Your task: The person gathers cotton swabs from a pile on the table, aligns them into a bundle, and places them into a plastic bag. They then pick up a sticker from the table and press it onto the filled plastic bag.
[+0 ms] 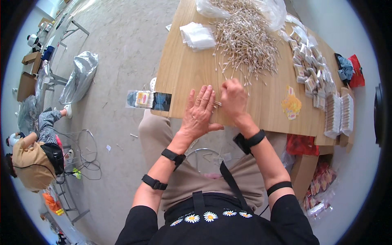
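My left hand [199, 111] lies flat on the wooden table [179, 65] near its front edge, fingers stretched out and thumb to the right. Close beside it, my right hand [234, 98] is closed, fingers curled down. A few cotton swabs [217, 103] stick out at its left side, between the two hands; the rest of what it holds is hidden under the fingers. Beyond the hands spreads a large heap of loose cotton swabs [247, 43]. At the table's left corner, a filled pack of swabs [144, 99] with a yellow-red label lies beside a black pad [162, 101].
Clear plastic bags [198, 36] lie left of the heap. Yellow printed cards [291, 104] and many filled packs [312, 73] are on the right, near stacked swab packs [339, 114]. An open cardboard box [306, 171] stands below. Another person [34, 163] is at far left.
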A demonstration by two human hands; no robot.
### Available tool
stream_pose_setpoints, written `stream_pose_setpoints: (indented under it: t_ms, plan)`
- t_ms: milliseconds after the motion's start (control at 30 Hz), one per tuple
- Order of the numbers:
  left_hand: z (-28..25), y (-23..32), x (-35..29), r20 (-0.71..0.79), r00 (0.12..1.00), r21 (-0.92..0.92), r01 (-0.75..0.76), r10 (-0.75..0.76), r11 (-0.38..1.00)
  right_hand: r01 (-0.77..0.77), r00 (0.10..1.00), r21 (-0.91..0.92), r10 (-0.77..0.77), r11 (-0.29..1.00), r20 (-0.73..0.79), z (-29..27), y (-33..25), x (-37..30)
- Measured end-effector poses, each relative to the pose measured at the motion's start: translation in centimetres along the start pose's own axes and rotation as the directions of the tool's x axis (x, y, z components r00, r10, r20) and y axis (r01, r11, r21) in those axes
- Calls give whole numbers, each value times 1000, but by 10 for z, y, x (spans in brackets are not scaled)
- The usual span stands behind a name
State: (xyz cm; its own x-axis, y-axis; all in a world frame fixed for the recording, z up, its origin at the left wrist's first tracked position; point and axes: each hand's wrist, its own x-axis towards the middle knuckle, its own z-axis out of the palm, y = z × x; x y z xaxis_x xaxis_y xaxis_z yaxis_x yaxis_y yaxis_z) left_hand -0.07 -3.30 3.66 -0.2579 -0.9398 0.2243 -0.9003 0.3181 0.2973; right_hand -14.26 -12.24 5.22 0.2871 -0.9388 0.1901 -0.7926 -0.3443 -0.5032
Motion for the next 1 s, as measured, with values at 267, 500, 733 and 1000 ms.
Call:
stream_pose_setpoints:
  t_ms: [267,500,733,1000]
  plan:
    - [2,5,3,5,1000,-2,10,-10,1000,-87,992,-271,60,958,-109,16,-15,88]
    - [2,3,1,12,1000,-14,28,-27,1000,168,986,-190,-164,967,38,2,20,46]
    - [5,2,2,4,1000,21,16,-17,1000,4,993,-89,-15,996,-118,-17,32,7]
    - [5,3,2,-17,1000,5,17,-17,1000,-132,981,-107,114,986,-154,-17,27,16]
